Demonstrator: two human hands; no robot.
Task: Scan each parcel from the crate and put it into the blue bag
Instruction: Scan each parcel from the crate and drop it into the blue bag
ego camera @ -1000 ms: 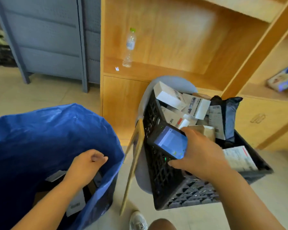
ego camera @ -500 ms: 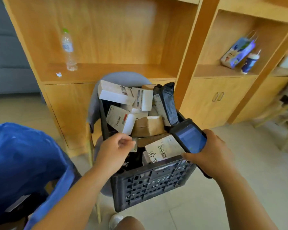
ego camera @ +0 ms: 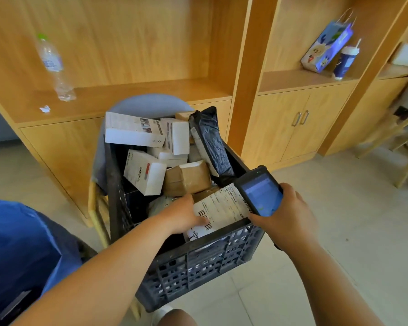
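Head view: the left grip (ego camera: 183,216) reaches into the black crate (ego camera: 199,267), fingers (ego camera: 201,220) laid fairly straight on the near-left part of a white labelled parcel (ego camera: 224,207), touching it, not curled round it. The parcel lies tilted at the crate's near rim. The right grip (ego camera: 290,220) is curled round a handheld scanner (ego camera: 260,192), whose lit screen faces up and which overlaps the parcel's right edge. The blue bag (ego camera: 21,241) stands open at far left, well apart from the parcel.
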